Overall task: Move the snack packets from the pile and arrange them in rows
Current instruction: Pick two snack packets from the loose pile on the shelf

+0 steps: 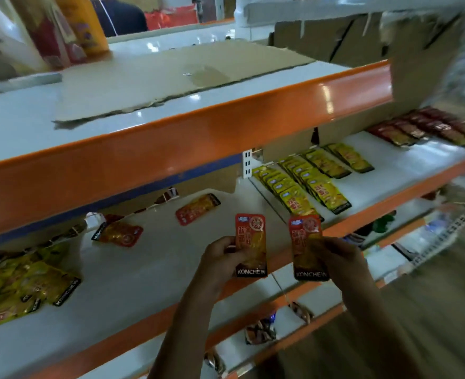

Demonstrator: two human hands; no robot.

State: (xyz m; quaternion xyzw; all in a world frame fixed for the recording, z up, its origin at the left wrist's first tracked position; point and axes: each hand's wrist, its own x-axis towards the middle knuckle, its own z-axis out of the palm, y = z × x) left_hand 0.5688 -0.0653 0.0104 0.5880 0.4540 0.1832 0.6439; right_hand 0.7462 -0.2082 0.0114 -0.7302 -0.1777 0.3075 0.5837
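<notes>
Nearest, the left hand (220,258) pinched one red packet (251,246) upright by its left edge, and the right hand (338,258) pinched a second red packet (307,247) by its right edge, both held side by side above the front lip of the middle shelf (149,272). Behind them two loose red packets (197,209) lay flat on that shelf, with a pile of yellow packets (20,283) at far left. Farther right, yellow rows (308,179) and dark red rows (428,129) lay arranged.
</notes>
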